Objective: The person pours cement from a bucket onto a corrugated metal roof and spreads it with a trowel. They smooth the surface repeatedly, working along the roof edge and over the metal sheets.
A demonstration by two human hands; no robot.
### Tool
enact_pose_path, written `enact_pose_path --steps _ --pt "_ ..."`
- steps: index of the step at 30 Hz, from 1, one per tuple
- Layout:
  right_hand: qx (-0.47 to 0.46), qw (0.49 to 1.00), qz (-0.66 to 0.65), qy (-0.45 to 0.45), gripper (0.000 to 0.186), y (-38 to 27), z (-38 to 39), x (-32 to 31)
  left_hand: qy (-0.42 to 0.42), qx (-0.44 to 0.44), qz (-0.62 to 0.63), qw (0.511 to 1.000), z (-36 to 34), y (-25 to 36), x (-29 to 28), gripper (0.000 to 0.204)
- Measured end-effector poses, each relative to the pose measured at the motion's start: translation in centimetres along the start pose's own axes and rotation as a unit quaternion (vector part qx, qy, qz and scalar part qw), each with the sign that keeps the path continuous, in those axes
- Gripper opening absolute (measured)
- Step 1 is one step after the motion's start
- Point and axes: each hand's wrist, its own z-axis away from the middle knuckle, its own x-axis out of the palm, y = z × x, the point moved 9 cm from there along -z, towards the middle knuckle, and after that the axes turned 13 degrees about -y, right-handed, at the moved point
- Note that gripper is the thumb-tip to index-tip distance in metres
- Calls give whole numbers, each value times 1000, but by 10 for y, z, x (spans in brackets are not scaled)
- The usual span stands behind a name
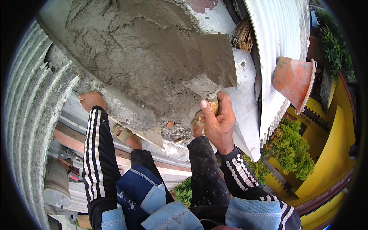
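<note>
My right hand (220, 124) grips the wooden handle (212, 105) of a mortar-coated trowel (216, 57), whose broad blade is at the right side of wet grey mortar (122, 50). My left hand (92, 100) braces on the concrete edge (115, 111) left of the mortar, fingers mostly hidden. A patch of rubble (176, 132) shows below the mortar, between my hands.
Corrugated sheets (30, 107) flank the ledge. A straw brush (241, 36) and red-stained bucket (291, 80) sit at the right. My sandalled foot (122, 134) stands on the structure. A drop to trees (291, 149) and yellow walls (337, 145) lies below right.
</note>
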Motion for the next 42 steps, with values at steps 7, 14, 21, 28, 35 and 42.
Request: enact_pose_path --steps 7,14,21,28,35,42 --pt "1 994 -97 -42 24 2 6 0 10 11 -2 1000 -2 3 2 72" --pt "18 992 -113 -51 26 22 21 -7 -9 9 29 1000 -4 0 2 71" --pt "10 998 -19 -58 28 50 9 2 -15 -13 22 1000 6 3 0 71" --pt "86 994 -73 -10 24 62 61 -20 -11 16 2 1000 13 8 -4 73" --pt "-20 992 123 -27 29 42 -26 43 1 -1 -4 1000 5 9 -3 73" --pt "16 997 82 -2 24 40 45 -15 -6 -15 -11 1000 7 2 0 72"
